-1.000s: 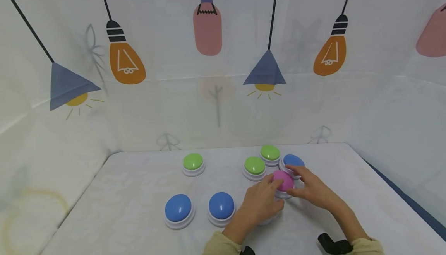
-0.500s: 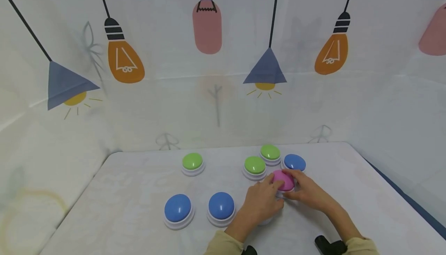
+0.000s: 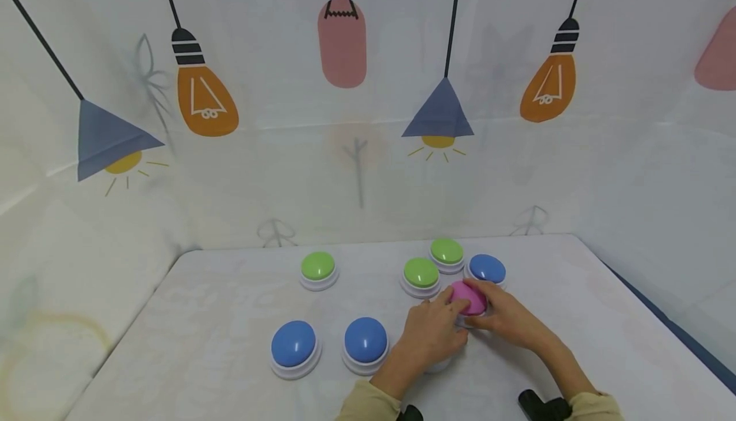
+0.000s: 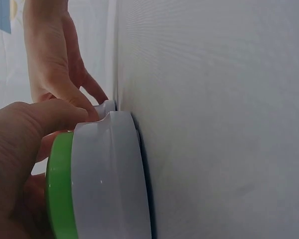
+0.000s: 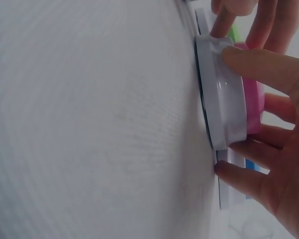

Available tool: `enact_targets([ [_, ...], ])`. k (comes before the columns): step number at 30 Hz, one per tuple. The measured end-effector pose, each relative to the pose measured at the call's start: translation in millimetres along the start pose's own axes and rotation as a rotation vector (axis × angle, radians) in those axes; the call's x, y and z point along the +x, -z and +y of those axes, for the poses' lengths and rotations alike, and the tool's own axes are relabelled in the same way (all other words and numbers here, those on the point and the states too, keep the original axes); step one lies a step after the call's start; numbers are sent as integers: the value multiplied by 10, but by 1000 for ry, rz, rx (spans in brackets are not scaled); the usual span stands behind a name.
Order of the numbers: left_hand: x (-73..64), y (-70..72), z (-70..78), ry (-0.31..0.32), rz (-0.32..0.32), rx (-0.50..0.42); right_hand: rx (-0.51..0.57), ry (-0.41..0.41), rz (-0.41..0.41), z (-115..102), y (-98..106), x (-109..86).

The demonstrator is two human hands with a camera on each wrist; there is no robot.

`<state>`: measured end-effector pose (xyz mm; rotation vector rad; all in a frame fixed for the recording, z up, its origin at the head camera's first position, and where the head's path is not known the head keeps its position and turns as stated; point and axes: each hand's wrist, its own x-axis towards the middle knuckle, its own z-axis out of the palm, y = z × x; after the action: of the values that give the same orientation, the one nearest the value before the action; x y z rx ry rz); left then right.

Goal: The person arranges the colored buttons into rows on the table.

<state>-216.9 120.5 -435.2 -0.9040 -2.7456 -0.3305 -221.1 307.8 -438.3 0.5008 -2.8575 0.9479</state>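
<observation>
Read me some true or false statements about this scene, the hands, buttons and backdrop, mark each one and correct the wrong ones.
1. The right hand grips the pink push button. True.
2. The pink push button lies upside down. False: its dome faces up.
3. The head view shows three blue push buttons. True.
4. The printed pictures are all animals. False: the white backdrop shows hanging lamps.
5. In the left wrist view, a green push button shows beside the left hand. True.
</observation>
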Motion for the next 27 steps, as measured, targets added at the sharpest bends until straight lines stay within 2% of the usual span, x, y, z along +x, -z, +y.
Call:
enact_targets([
  [7, -6, 11, 1, 6, -24, -1, 5, 34, -8, -5, 4, -21],
  [13, -3, 13, -1, 0, -23, 6, 9, 18, -31, -19, 40, -40],
  [22, -4, -1, 2, 6, -12, -9, -57, 28, 10, -32, 51, -44],
  [27, 2, -4, -18, 6, 5, -28, -123, 34, 60, -52, 56, -41],
])
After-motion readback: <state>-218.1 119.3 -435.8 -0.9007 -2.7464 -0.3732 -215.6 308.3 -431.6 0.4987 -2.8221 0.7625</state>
